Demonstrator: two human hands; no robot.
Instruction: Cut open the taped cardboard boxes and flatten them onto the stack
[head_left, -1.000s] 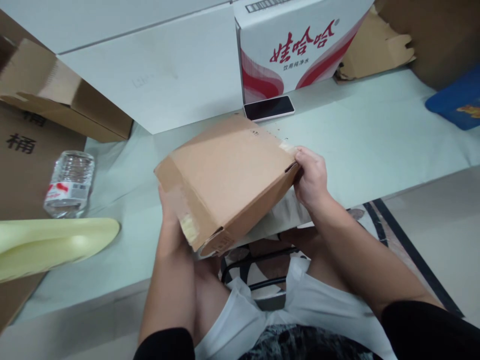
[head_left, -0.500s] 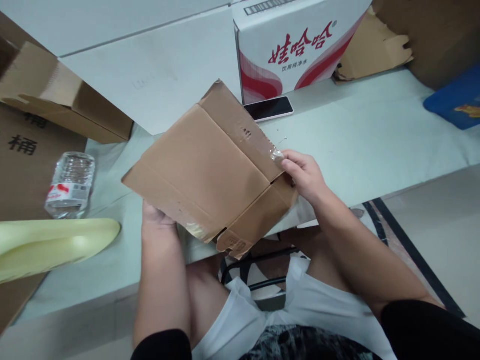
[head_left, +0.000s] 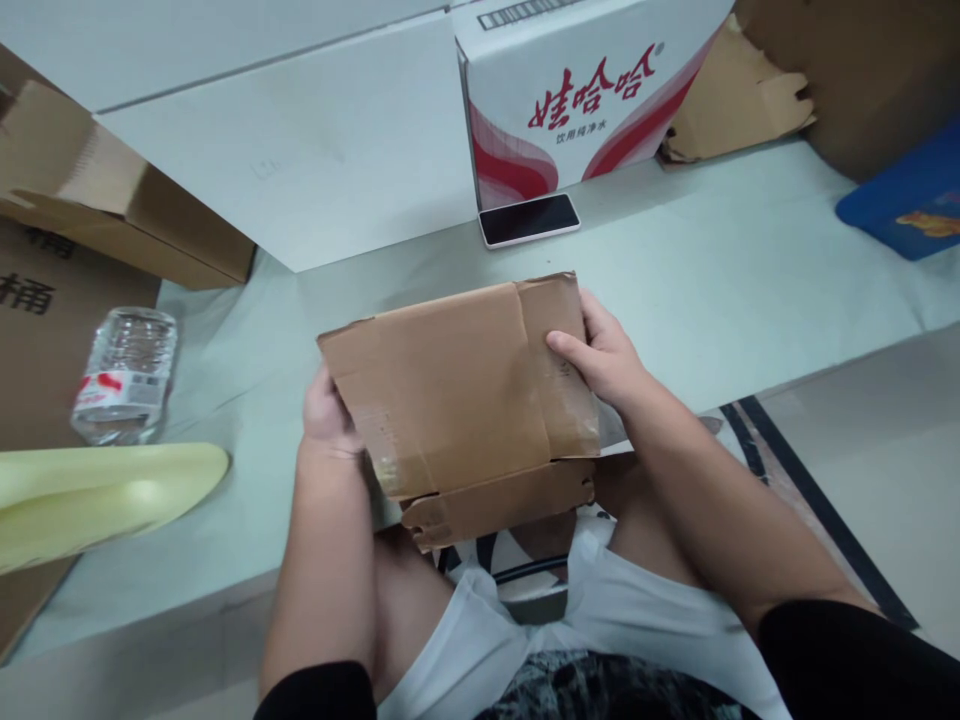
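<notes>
A brown cardboard box (head_left: 450, 380), folded flat or nearly so, is held up between my hands above the table's front edge. Its side flaps are creased, a notched flap hangs at the near end, and clear tape shows on its lower corners. My left hand (head_left: 330, 415) grips the left edge, with the fingers mostly hidden behind the cardboard. On the right edge my right hand (head_left: 600, 355) pinches the side flap, thumb on top and fingers underneath.
A phone (head_left: 529, 219) lies before a white-and-red carton (head_left: 570, 110). White boxes (head_left: 300, 150) stand at the back. To the left are an open cardboard box (head_left: 172, 215), a plastic water bottle (head_left: 127, 375) and a pale yellow object (head_left: 112, 495). A blue container (head_left: 900, 200) stands right.
The cardboard has been turned so its long edges run nearly level, and brought lower, uncovering the whole phone. My right hand has shifted its grip along the side flap.
</notes>
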